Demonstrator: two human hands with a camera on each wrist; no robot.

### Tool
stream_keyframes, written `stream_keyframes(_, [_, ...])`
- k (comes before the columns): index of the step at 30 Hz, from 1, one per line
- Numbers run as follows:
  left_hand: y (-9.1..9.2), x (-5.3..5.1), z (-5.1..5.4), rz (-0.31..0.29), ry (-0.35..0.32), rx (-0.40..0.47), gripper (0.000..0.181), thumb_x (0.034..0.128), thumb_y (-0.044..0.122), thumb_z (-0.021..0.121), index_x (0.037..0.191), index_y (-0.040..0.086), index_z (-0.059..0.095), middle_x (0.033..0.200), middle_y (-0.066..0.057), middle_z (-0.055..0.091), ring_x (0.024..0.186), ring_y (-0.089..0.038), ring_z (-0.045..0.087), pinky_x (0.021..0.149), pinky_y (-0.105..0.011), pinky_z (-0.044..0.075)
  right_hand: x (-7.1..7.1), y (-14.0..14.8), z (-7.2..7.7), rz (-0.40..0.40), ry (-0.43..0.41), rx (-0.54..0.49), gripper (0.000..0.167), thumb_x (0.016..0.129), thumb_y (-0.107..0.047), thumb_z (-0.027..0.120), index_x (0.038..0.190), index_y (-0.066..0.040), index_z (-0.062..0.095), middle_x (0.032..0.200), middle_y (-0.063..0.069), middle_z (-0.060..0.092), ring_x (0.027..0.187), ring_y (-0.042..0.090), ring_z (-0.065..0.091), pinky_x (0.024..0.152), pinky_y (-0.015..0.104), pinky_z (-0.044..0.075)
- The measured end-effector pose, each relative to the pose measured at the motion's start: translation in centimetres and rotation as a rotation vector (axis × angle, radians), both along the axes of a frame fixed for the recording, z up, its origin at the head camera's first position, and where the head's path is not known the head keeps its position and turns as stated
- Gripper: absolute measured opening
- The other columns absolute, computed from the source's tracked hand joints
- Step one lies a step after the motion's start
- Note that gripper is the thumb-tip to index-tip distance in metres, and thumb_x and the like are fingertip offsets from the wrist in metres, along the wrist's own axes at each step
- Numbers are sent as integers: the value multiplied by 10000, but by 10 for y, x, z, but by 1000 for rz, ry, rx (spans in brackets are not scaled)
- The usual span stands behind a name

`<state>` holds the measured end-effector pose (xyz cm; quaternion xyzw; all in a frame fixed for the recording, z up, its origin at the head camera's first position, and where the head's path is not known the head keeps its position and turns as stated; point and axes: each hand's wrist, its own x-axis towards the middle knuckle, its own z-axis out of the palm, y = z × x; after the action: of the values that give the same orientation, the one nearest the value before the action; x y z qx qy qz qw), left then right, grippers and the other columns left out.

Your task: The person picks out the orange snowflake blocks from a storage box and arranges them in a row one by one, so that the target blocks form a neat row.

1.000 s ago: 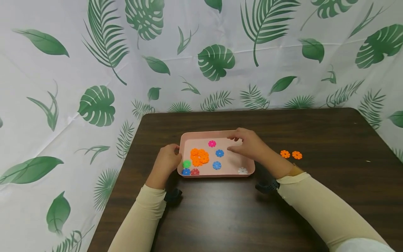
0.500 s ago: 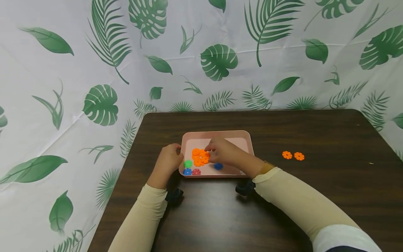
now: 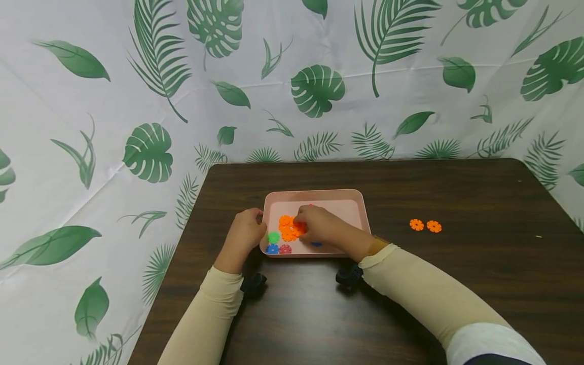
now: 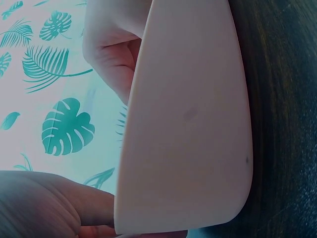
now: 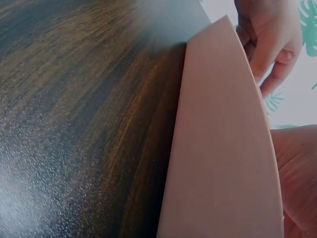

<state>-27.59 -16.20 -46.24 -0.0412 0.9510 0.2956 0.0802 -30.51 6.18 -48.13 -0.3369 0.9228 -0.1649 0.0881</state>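
Orange discs [image 3: 288, 232] cluster in the pink tray [image 3: 349, 204], the right hand [image 3: 321, 225] partly hiding them, its grasp unclear. The left hand [image 3: 244, 231] grips the tray's edge; a green disc [image 3: 273, 238] lies nearby.

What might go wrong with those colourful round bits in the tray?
The orange pieces are bunched together, so the right hand might pick up extras. A blue piece peeks out beneath that hand and might get bumped. The left hand grips the edge of the pink tray; a tug could slide everything around.
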Motion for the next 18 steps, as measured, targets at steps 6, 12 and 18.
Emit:
stream_keyframes(6, [0,-1,0,0,-5,-3,367,958,171,645,1298,36,672,1016,-128,688,813,-276,620,745,-396,592,1,-1,-1,16,39,17,241,845,-182,829,1055,-86,759,991,22,585,837,180,518,821,333,497])
stream_keyframes(12, [0,-3,-1,-13,6,-15,363,957,171,648,1290,30,676,996,-124,685,808,-274,616,751,-402,590,1,-3,1,19,31,26,216,856,-176,816,1044,-87,757,979,27,575,832,185,514,798,331,494])
stream_keyframes(18, [-1,-2,-2,-12,16,-13,352,951,169,651,1274,36,685,975,-120,683,794,-271,616,729,-388,586,1,-6,1,6,11,44,246,858,-183,821,1069,-81,747,979,31,578,844,190,522,834,338,511])
